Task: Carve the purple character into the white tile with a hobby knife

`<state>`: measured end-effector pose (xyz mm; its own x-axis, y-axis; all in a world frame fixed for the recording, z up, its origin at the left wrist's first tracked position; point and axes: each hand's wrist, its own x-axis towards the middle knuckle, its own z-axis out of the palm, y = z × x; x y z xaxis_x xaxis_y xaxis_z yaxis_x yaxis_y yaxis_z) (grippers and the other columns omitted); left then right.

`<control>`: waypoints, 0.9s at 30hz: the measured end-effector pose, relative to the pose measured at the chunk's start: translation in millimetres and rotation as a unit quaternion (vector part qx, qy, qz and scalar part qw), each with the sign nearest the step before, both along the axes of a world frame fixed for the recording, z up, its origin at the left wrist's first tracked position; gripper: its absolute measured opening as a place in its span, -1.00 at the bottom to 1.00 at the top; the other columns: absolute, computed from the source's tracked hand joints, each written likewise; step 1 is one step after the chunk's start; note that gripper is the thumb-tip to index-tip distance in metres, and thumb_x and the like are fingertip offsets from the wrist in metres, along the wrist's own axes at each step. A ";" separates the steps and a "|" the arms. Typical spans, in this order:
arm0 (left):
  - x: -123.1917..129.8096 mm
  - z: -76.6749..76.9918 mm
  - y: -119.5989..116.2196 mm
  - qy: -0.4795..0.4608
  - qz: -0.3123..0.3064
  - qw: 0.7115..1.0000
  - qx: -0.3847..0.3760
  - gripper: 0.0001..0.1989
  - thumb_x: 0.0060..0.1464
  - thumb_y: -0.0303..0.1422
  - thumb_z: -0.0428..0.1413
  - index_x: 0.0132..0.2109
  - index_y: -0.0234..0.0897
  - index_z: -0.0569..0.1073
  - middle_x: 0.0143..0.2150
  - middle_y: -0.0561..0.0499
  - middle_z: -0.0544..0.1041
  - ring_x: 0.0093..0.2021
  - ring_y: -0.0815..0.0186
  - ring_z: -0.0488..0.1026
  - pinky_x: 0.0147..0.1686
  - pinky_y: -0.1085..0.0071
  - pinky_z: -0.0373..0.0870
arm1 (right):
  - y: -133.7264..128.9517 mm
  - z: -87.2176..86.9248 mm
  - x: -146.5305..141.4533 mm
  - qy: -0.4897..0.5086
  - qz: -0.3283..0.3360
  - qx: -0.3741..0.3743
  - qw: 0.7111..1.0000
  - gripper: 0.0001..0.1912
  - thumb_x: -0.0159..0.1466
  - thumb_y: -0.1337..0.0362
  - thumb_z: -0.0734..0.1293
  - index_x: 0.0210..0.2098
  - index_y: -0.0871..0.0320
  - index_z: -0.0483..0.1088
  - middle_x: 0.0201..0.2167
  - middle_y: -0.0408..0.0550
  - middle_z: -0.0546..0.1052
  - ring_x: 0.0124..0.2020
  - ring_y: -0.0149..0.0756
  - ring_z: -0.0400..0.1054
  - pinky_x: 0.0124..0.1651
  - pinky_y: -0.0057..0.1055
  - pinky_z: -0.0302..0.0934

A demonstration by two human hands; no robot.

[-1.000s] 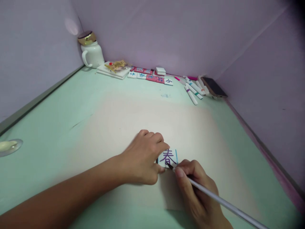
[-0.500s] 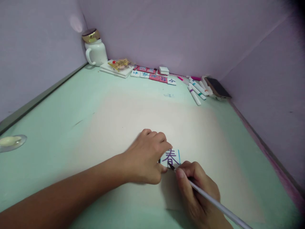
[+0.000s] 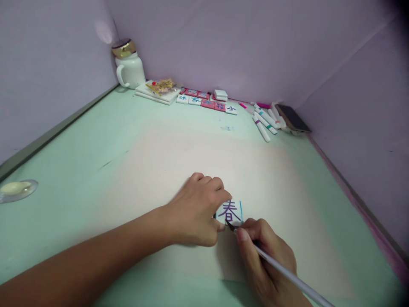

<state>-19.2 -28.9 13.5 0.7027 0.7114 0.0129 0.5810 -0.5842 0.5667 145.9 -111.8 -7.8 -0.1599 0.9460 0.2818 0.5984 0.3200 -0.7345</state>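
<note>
A small white tile (image 3: 237,208) lies on the pale sheet, bearing a purple Chinese character and a blue line at its right edge. My left hand (image 3: 198,211) grips the tile at its left side, thumb at the lower edge and index finger at the upper one; its other fingers are curled. In my right hand (image 3: 268,256) is a slim paintbrush (image 3: 287,271) with a pale handle and a dark tip. The thumb and fingers pinch it close to the bristles. Its tip touches or hovers just over the lower part of the character; I cannot tell which.
The pale sheet (image 3: 179,157) covers the middle of the green tabletop (image 3: 79,157). Along the back stand a white mug (image 3: 131,71), lettered tiles (image 3: 207,103), several markers (image 3: 263,119) and a phone (image 3: 293,118). A clear dish (image 3: 19,189) with something pale sits at far left.
The brush tip has shifted slightly down at the foot of the character. The whole view has drifted a little. Both hands keep their hold.
</note>
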 end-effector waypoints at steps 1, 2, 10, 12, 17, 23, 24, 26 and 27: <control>0.0 0.0 -0.2 -0.001 0.001 1.000 -0.001 -0.73 -0.14 -0.39 0.21 -0.20 -0.27 0.47 -0.22 -0.05 0.40 -0.18 0.19 0.34 -0.09 0.19 0.18 | -0.4 0.0 -0.6 0.005 -0.004 -0.003 1.000 -0.79 0.35 0.37 0.15 -0.42 0.05 0.12 -0.58 -0.31 0.23 -0.64 -0.46 0.09 -0.56 -0.50 -0.03; 0.0 -0.1 -0.4 -0.001 0.001 1.000 -0.001 -0.74 -0.14 -0.39 0.21 -0.20 -0.27 0.47 -0.22 -0.05 0.40 -0.18 0.19 0.34 -0.09 0.19 0.18 | -0.9 -0.1 -1.1 0.009 -0.008 -0.006 1.000 -0.79 0.35 0.36 0.15 -0.43 0.05 0.12 -0.59 -0.31 0.22 -0.63 -0.46 0.08 -0.55 -0.50 -0.03; 0.1 -1.2 0.0 0.000 0.001 1.000 -0.002 -0.73 -0.14 -0.38 0.22 -0.20 -0.26 0.48 -0.22 -0.05 0.40 -0.18 0.18 0.35 -0.10 0.18 0.18 | -2.8 -1.3 -1.1 0.030 -0.010 -0.018 0.999 -0.77 0.37 0.33 0.14 -0.44 0.06 0.12 -0.60 -0.31 0.21 -0.63 -0.46 0.06 -0.54 -0.48 -0.05; 0.2 -1.0 0.1 -0.002 0.002 1.000 -0.002 -0.72 -0.14 -0.38 0.22 -0.19 -0.26 0.48 -0.22 -0.05 0.41 -0.18 0.17 0.35 -0.09 0.18 0.18 | -2.9 -1.5 -0.9 0.031 -0.009 -0.021 0.999 -0.77 0.37 0.32 0.14 -0.45 0.06 0.12 -0.61 -0.30 0.21 -0.64 -0.45 0.05 -0.56 -0.48 -0.05; -0.2 -0.9 -0.2 -0.004 0.001 1.000 -0.002 -0.71 -0.14 -0.39 0.22 -0.17 -0.26 0.48 -0.21 -0.05 0.41 -0.18 0.18 0.35 -0.09 0.18 0.17 | -4.7 -3.0 1.1 0.040 -0.018 -0.038 0.998 -0.75 0.37 0.29 0.15 -0.46 0.06 0.12 -0.62 -0.29 0.20 -0.65 -0.45 0.03 -0.57 -0.47 -0.07; -2.2 -1.2 1.0 -0.009 -0.011 1.000 -0.005 -0.69 -0.12 -0.39 0.23 -0.14 -0.27 0.47 -0.19 -0.04 0.40 -0.18 0.20 0.35 -0.08 0.19 0.16 | -5.6 -7.7 18.5 0.125 -0.013 -0.099 0.987 -0.82 0.39 0.26 0.16 -0.36 0.05 0.24 -0.50 -0.23 0.30 -0.52 -0.43 0.19 -0.49 -0.54 0.09; -2.6 -1.3 1.4 -0.010 -0.014 1.000 -0.006 -0.68 -0.12 -0.40 0.23 -0.13 -0.27 0.47 -0.19 -0.04 0.40 -0.18 0.20 0.35 -0.07 0.19 0.16 | -5.3 -8.1 22.0 0.131 -0.021 -0.104 0.986 -0.85 0.39 0.25 0.17 -0.34 0.05 0.27 -0.46 -0.21 0.34 -0.48 -0.42 0.22 -0.45 -0.54 0.13; -3.2 -1.7 2.1 -0.010 -0.020 1.000 -0.008 -0.66 -0.12 -0.43 0.23 -0.12 -0.27 0.47 -0.19 -0.04 0.39 -0.17 0.21 0.34 -0.06 0.19 0.15 | -4.3 -8.1 27.7 0.128 -0.028 -0.114 0.985 -0.89 0.37 0.23 0.21 -0.30 0.05 0.31 -0.40 -0.17 0.39 -0.42 -0.40 0.27 -0.41 -0.54 0.17; -3.5 -2.0 2.3 -0.010 -0.024 1.000 -0.008 -0.65 -0.12 -0.44 0.23 -0.11 -0.27 0.47 -0.18 -0.04 0.39 -0.16 0.20 0.34 -0.05 0.19 0.15 | -3.7 -7.9 29.6 0.122 -0.023 -0.121 0.985 -0.90 0.35 0.21 0.23 -0.29 0.05 0.32 -0.39 -0.16 0.40 -0.41 -0.39 0.28 -0.40 -0.54 0.19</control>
<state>-22.7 -26.6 11.5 0.7352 0.6777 0.0159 0.5418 -0.6015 0.5870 175.5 -115.5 -15.7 -0.0700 0.9950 0.0718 0.4042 0.0940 -0.9098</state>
